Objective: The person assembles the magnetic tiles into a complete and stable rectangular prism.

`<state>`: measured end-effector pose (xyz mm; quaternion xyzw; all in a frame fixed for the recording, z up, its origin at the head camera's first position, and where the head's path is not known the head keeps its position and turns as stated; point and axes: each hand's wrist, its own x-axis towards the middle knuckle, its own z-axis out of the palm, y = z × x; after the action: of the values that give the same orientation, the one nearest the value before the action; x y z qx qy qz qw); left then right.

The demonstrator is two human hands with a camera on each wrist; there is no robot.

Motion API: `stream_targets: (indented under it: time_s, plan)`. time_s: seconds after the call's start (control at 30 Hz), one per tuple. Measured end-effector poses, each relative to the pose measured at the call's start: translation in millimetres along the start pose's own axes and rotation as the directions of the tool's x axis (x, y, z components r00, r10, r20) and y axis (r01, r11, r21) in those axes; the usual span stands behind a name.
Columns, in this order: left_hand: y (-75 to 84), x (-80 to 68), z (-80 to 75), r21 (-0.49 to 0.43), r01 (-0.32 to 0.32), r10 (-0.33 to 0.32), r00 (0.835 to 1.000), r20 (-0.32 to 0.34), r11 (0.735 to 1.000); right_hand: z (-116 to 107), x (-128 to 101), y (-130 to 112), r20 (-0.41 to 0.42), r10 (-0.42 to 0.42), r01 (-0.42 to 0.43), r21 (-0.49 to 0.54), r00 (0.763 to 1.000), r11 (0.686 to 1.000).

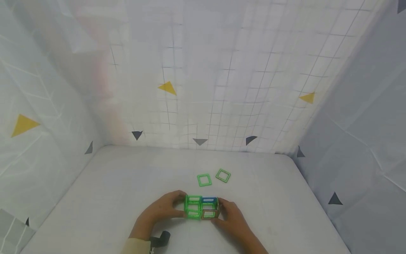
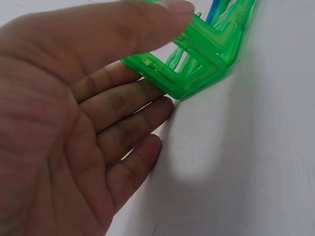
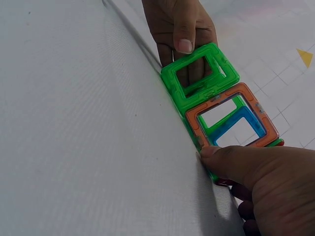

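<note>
While no writing shows, the tile block (image 1: 201,207) of translucent plastic square frames, green w/ blue & orange, sits on the white desk (image 1: 111,190); left hand (image 1: 165,208) & right hand (image 1: 229,213) grip its ends; 2 green squares (image 1: 213,177) lie just beyond.

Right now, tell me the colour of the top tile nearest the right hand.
Orange, clearest in the right wrist view.

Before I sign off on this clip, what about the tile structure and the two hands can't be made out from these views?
- Tile structure: the head view shows it too small to count its tiles; the left hand and right hand cover its ends.
- Left wrist view: the frame's top edge cuts off the structure.
- Right wrist view: the right hand's fingers are cut off by the frame's lower edge.
</note>
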<state>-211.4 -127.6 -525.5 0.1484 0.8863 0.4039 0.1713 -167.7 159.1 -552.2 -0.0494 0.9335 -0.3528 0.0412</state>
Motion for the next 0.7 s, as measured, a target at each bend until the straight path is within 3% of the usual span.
stream_targets:
  time_s: [0.5,0.7]
  plan:
    - [-0.8,5.3,14.4,0.001,0.006,-0.005,1.0,-0.031,1.0,-2,4,7,0.027,-0.046,0.046,-0.005,0.999,0.999]
    - [-1.8,5.3,15.4,0.003,0.004,-0.004,1.0,-0.029,1.0,-8,7,14,0.124,0.034,-0.038,0.028,0.992,0.999]
